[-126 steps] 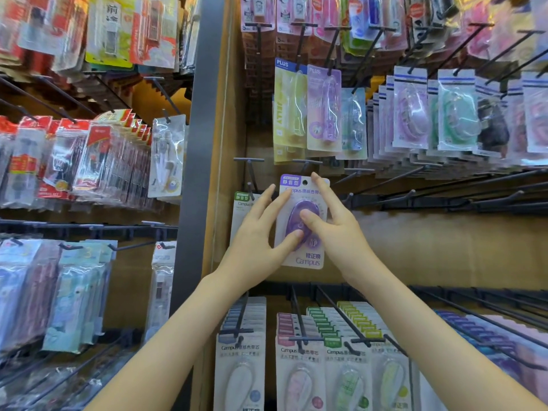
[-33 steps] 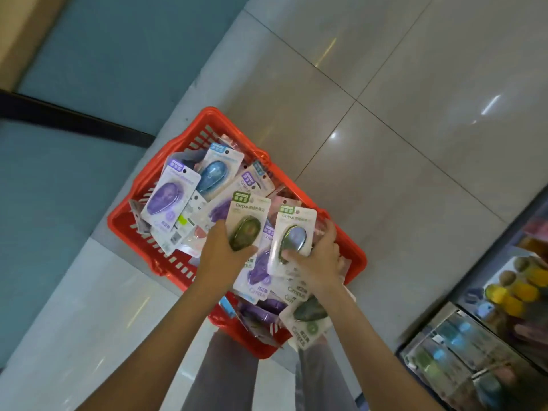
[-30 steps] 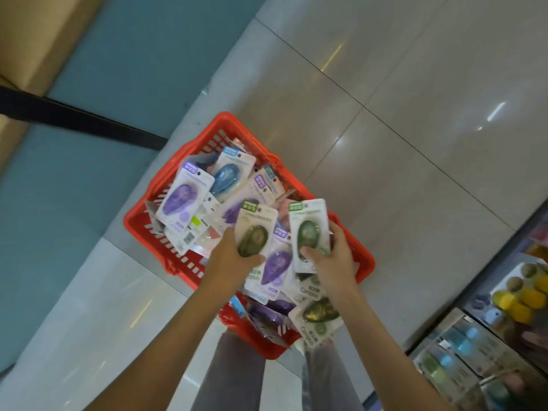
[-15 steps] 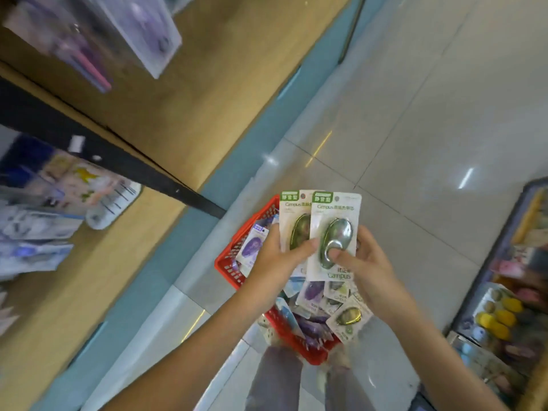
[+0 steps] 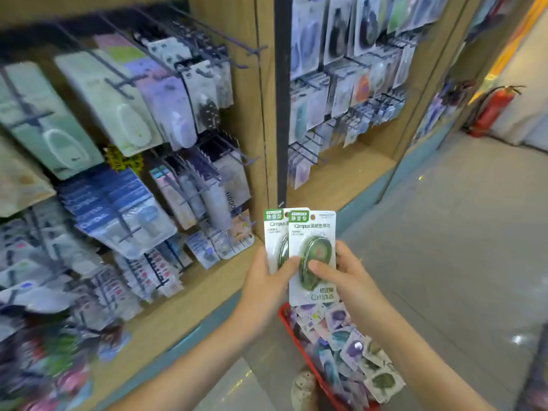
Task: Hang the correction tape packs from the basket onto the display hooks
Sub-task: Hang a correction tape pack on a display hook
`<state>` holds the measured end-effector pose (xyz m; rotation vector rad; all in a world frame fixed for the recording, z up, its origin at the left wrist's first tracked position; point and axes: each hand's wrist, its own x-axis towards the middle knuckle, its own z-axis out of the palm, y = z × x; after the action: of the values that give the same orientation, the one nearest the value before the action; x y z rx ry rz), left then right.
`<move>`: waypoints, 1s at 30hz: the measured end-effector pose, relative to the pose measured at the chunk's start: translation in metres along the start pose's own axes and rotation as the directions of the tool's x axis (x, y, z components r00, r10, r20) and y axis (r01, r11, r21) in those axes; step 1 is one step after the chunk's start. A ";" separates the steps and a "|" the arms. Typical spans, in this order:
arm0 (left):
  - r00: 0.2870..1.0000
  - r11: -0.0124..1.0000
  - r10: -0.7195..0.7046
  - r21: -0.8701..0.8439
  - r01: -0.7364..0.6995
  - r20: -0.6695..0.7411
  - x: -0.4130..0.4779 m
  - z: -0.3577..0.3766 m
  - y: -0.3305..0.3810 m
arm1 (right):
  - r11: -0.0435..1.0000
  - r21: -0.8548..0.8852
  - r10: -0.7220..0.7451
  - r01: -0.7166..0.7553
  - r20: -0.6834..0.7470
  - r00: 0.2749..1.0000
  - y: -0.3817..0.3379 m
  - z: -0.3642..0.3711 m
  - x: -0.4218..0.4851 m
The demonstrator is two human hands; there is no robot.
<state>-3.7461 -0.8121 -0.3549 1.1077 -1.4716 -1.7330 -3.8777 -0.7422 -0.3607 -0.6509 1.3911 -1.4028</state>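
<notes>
Two green correction tape packs are held upright in front of me, overlapping. My left hand grips the rear pack, thumb across its front. The front pack is pinched by my right hand, thumb on the green blister. Below my hands the red basket on the floor holds several more packs in purple, blue and green. Black display hooks loaded with stationery packs stick out of the wooden shelf on the left, blurred by motion.
A second wooden bay of hung packs stands further right behind a black upright. A red fire extinguisher stands at the far right. Grey tiled floor spreads to the right. My shoe is beside the basket.
I took one green pack in each hand from the basket, lifted them and brought them together. My view swung up from the floor to the display shelves.
</notes>
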 end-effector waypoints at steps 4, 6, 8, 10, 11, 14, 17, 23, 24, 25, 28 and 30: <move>0.986 0.993 0.117 0.017 -0.116 -0.118 -0.076 -0.068 0.054 | 0.992 -0.063 -0.101 0.108 0.105 0.989 -0.036 0.088 -0.048; 0.961 0.983 0.185 0.022 -0.184 -0.204 -0.106 -0.102 0.083 | 0.980 -0.107 -0.148 0.166 0.162 0.976 -0.062 0.131 -0.068; 0.933 0.963 0.266 0.031 -0.267 -0.243 -0.130 -0.135 0.116 | 0.955 -0.154 -0.218 0.255 0.222 0.950 -0.091 0.172 -0.084; 0.893 0.930 0.366 0.073 -0.360 -0.260 -0.151 -0.171 0.148 | 0.910 -0.190 -0.309 0.369 0.283 0.908 -0.120 0.213 -0.099; 0.871 0.909 0.416 0.100 -0.405 -0.261 -0.162 -0.190 0.163 | 0.881 -0.206 -0.353 0.425 0.313 0.882 -0.135 0.235 -0.105; 0.791 0.839 0.541 0.129 -0.528 -0.286 -0.193 -0.254 0.206 | 0.771 -0.242 -0.473 0.589 0.403 0.784 -0.172 0.308 -0.124; 0.709 0.772 0.629 0.147 -0.618 -0.319 -0.228 -0.327 0.242 | 0.683 -0.204 -0.561 0.702 0.469 0.682 -0.197 0.392 -0.143; 0.481 0.641 0.758 0.361 -0.678 -0.441 -0.304 -0.490 0.292 | 0.647 -0.062 -0.616 0.760 0.544 0.569 -0.225 0.562 -0.172; 0.453 0.633 0.760 0.371 -0.679 -0.466 -0.316 -0.514 0.298 | 0.643 -0.043 -0.626 0.765 0.545 0.557 -0.229 0.586 -0.177; 0.427 0.626 0.762 0.384 -0.678 -0.488 -0.328 -0.534 0.305 | 0.633 -0.031 -0.642 0.774 0.538 0.547 -0.234 0.606 -0.182; 0.353 0.596 0.768 0.394 -0.700 -0.535 -0.362 -0.592 0.331 | 0.612 0.039 -0.681 0.790 0.532 0.502 -0.253 0.666 -0.197; 0.332 0.568 0.784 0.391 -0.725 -0.524 -0.379 -0.614 0.347 | 0.620 0.073 -0.670 0.781 0.567 0.479 -0.269 0.699 -0.205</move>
<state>-3.0513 -0.8479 0.0422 0.7124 -1.2578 -0.4960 -3.2547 -0.8838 0.0805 -1.8112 0.7655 -1.5202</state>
